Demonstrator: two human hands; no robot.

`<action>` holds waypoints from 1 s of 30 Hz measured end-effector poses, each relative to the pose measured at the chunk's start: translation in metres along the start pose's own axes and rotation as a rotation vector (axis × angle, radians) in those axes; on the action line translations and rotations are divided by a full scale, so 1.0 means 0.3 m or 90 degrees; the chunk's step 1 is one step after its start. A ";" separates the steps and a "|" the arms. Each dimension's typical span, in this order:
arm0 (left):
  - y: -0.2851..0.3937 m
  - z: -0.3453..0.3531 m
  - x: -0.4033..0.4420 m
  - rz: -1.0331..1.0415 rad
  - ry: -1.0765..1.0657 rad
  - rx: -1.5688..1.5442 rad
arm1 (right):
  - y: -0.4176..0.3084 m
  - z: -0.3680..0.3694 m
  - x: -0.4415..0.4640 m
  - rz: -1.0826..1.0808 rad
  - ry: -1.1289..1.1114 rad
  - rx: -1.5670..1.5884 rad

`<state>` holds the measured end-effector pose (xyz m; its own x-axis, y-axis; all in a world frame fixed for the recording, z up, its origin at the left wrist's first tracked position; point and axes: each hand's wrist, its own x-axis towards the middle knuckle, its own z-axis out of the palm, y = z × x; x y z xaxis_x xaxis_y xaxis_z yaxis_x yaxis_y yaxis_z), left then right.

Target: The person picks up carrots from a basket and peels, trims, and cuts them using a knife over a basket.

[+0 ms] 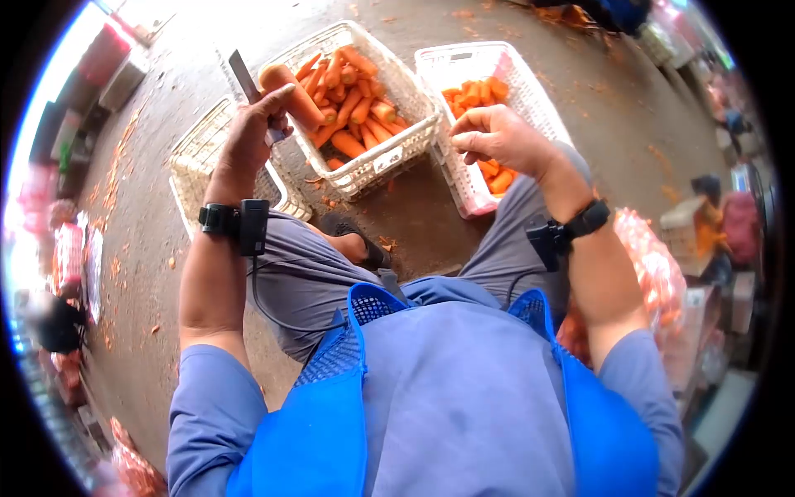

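Observation:
My left hand (pixel 257 128) is closed around a flat metal blade tool (pixel 243 74), probably a knife; its handle is mostly hidden by my fingers. A large carrot (pixel 291 93) lies right against that hand, over the left rim of the middle crate; I cannot tell whether my fingers also grip it. My right hand (pixel 501 142) is over the right crate, with its fingers curled toward the thumb. Whatever it may hold is hidden. Whole carrots (pixel 352 103) fill the middle crate (pixel 406 149). Orange carrots or pieces (pixel 474 93) lie in the right crate (pixel 530 91).
Another white crate (pixel 207 137) stands at the left, partly behind my left arm. Orange peelings (pixel 112 186) litter the concrete floor (pixel 141 248). My sandalled foot (pixel 352 240) is between the crates and me. A filled net bag (pixel 650 265) stands by my right arm.

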<state>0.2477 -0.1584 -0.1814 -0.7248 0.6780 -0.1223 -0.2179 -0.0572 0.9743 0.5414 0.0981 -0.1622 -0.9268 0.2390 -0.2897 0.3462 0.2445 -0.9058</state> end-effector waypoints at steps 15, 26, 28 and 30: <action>-0.102 -0.051 -0.148 0.067 -0.186 0.042 | -0.220 0.293 0.240 -0.262 -0.054 -0.272; -0.148 -0.026 -0.227 0.109 0.009 0.402 | -0.050 0.508 0.486 -0.169 -0.324 0.369; -0.176 -0.077 -0.174 -0.050 0.093 0.345 | 0.016 0.462 0.529 -0.022 -0.220 0.309; -0.268 -0.338 -0.061 -0.092 0.086 0.453 | 0.035 0.447 0.552 0.012 -0.184 0.385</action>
<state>0.2122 -0.2404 -0.2767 -0.8048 0.5446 -0.2361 0.1268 0.5464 0.8279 0.3721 0.0141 -0.2610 -0.9524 -0.0443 -0.3015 0.2977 -0.3467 -0.8895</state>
